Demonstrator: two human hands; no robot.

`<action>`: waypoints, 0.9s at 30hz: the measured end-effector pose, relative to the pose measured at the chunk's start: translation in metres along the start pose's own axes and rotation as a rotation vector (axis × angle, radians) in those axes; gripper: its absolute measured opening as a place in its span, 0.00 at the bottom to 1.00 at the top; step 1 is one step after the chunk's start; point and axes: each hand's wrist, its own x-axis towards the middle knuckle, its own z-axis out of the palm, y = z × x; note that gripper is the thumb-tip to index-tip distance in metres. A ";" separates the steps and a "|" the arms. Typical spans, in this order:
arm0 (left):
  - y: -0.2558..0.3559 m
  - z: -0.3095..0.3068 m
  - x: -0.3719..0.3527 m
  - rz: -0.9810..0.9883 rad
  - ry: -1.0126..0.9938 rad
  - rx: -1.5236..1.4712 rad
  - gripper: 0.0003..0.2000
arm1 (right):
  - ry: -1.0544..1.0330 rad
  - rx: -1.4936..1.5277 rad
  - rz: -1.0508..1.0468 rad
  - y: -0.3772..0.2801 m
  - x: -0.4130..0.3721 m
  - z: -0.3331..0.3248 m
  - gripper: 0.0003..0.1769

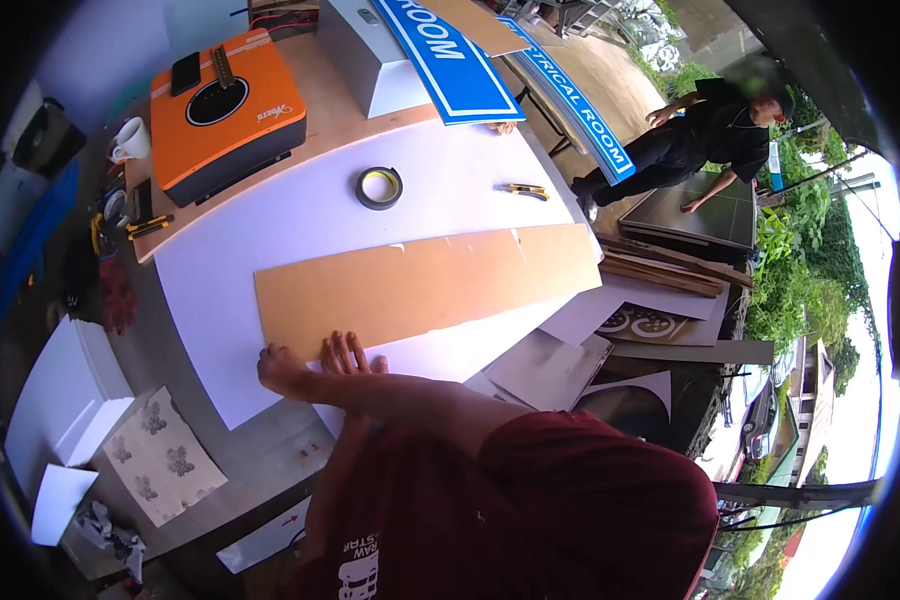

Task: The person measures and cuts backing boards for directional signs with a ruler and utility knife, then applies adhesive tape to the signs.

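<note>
While our right hand (pixel 315 365) lies flat, fingers spread, on the near left edge of the brown cardboard strip (pixel 430 285), we judge steady downward pressure best. The strip rests across the white sheet (pixel 270 230), so it could slide; we should bear down evenly. The tape roll (pixel 379 187) and utility knife (pixel 525 189) lie beyond it. Our left hand is out of view.
</note>
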 end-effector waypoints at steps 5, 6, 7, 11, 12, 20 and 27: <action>0.002 -0.007 0.001 0.000 -0.018 0.003 0.40 | -0.061 0.017 0.117 -0.007 0.001 -0.018 0.23; 0.001 -0.006 0.001 0.006 -0.015 0.004 0.40 | -0.053 0.034 0.162 -0.008 0.001 -0.014 0.25; 0.001 -0.004 0.000 0.009 -0.001 0.009 0.40 | -0.016 0.045 0.189 -0.007 0.003 -0.010 0.29; -0.002 0.005 -0.001 0.015 0.034 0.002 0.40 | 0.034 0.165 0.254 -0.004 0.001 -0.009 0.22; -0.002 0.008 -0.002 0.018 0.035 -0.006 0.40 | 0.066 0.191 0.284 -0.004 0.003 0.004 0.23; 0.002 0.009 -0.006 -0.047 -0.213 0.955 0.32 | -0.094 0.710 0.538 0.027 0.001 -0.010 0.15; 0.010 0.025 -0.002 0.405 -0.561 3.686 0.27 | 0.107 0.743 0.419 0.048 -0.004 0.009 0.15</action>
